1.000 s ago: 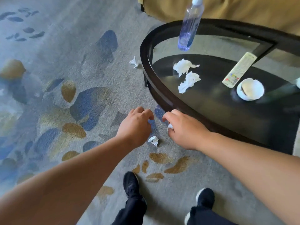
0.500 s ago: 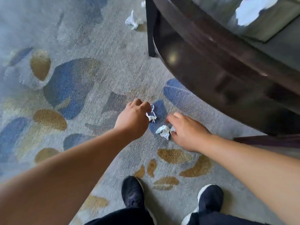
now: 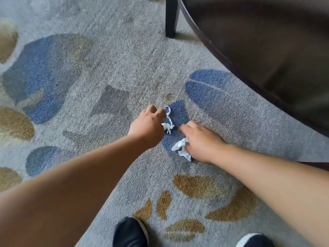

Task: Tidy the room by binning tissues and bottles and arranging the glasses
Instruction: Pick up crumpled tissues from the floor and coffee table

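Two small crumpled white tissues lie low over the patterned carpet in front of me. My left hand has its fingers curled on a thin twisted tissue that hangs from the fingertips. My right hand is closed on a second crumpled tissue, which sticks out below the thumb and touches the carpet. The hands are about a hand's width apart. The table top with its bottle and glasses is out of view.
The dark curved rim of the coffee table fills the upper right, with one dark leg standing on the carpet. My two dark shoes are at the bottom edge. Grey carpet with blue and tan shapes spreads to the left.
The view has dropped closer to the floor and the table top has left the frame. Both hands reached down, each closing on a tissue; the tissue by the table leg is gone from view.
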Demonstrator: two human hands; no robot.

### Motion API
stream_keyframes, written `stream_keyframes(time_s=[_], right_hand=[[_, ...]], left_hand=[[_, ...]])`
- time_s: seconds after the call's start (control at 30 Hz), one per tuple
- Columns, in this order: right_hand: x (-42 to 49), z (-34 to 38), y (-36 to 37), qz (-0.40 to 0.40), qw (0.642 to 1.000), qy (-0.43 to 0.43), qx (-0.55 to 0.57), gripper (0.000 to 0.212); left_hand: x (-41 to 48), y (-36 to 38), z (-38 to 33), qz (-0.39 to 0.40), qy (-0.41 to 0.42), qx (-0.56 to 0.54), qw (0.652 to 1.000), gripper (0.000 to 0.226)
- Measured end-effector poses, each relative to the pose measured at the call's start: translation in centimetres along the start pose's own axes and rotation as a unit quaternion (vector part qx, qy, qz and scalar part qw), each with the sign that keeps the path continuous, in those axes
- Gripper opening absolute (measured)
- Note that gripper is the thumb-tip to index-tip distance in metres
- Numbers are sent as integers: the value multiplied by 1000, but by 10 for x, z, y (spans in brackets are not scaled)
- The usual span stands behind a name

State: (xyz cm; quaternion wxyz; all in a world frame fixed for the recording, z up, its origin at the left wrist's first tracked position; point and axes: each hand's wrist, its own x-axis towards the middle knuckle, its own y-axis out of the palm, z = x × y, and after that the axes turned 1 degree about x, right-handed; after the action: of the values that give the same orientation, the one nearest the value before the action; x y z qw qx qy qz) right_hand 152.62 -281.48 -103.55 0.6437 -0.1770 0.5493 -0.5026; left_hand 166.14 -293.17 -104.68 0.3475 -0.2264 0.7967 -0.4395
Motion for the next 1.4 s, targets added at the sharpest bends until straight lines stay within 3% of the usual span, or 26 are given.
stream_keyframes(time_s=[0.2, 0.33, 0.57, 0.8, 0.93, 1.27, 1.4], right_hand=[[18, -3, 34, 63, 997, -13, -36, 56], [25, -2, 48, 89, 994, -21, -65, 50], [29, 0, 46, 41, 998, 6, -36, 24], [30, -10, 13, -33, 999, 41, -6, 22], [20, -18, 3, -47, 999, 17, -1, 12], [13, -18, -11, -63, 998, -13, 20, 10], [12, -16, -17, -67, 997, -13, 20, 10]], left_hand=[[7, 22, 14, 16, -7, 5, 1000, 36], [13, 30, 19, 12, -4, 6, 1000, 38], [16, 38, 15, 23, 8, 7, 1000, 33], [26, 46, 11, 46, 14, 13, 999, 51], [32, 53, 7, 78, 0, 27, 997, 56], [36, 54, 2, 46, 15, 29, 998, 13], [34, 46, 3, 22, 9, -11, 1000, 16]])
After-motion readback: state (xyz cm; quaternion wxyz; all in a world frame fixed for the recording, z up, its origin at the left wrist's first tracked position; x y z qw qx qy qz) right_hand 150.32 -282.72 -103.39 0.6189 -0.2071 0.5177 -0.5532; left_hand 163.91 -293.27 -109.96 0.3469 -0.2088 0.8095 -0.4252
